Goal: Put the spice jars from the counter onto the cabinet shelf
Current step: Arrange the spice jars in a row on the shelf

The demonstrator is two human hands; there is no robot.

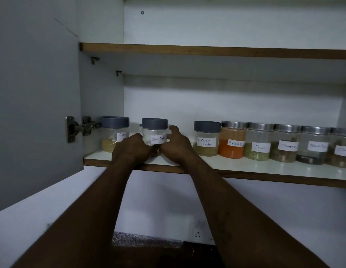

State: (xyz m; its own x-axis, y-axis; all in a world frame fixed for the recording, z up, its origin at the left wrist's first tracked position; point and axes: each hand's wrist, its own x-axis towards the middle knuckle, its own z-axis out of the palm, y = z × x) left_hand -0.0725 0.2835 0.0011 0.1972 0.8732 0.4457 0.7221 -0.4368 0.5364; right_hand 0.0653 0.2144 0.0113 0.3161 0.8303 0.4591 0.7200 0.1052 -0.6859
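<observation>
- "Black Pepper" jar (154, 135), grey lid, stands upright on the lower cabinet shelf (245, 168), centre-left of frame.
- Left hand (130, 148) and right hand (177, 145) grip it low from either side, fingers curled round the glass. Right thumb is raised beside the lid.
- Grey-lidded jar (112, 132) is just left of it. "Coriander Powder" jar (206, 139) stands apart to the right, then steel-lidded jars (259, 141) in a close row.
- Cabinet door (33, 93) hangs open at left.

on the lower shelf (245, 168) the widest gap lies between the black pepper jar (155, 132) and the coriander jar (206, 140), partly filled by the right hand (177, 145). rightward from there the other jars (258, 145) stand packed side by side. open room runs above the lids (260, 126) to the upper shelf (207, 51). the open door (33, 93) walls the left end.
</observation>
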